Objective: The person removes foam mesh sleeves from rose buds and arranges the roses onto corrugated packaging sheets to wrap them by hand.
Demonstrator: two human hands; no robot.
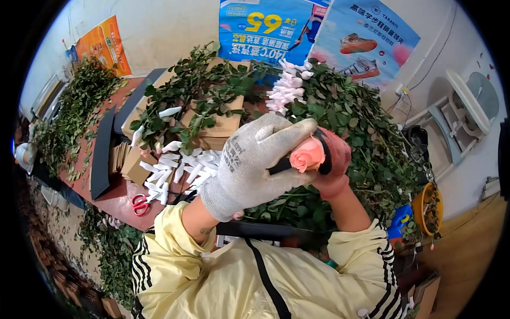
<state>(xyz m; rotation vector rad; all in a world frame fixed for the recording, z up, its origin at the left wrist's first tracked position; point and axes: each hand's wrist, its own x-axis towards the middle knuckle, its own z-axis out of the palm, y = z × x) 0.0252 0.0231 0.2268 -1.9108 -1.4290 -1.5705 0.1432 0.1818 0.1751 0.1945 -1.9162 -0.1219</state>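
Observation:
A pink rose head (307,155) is up in front of my chest, between my two gloved hands. My left hand (255,159), in a pale grey glove, has its fingers curled around the near side of the bloom. My right hand (336,162), in a red glove, is closed behind and beside the flower; a dark band shows between it and the bloom. The rose's stem is hidden by the hands. Beyond them, a pile of white-sleeved rose buds (288,87) lies on leafy stems (340,101).
White sleeves (186,170) are scattered left of my hands, near red-handled scissors (140,204). Brown cardboard pieces (223,125) lie under leafy stems. At the right are an orange basket (417,212) and a white high chair (462,106). Cut greenery (79,114) heaps at the far left.

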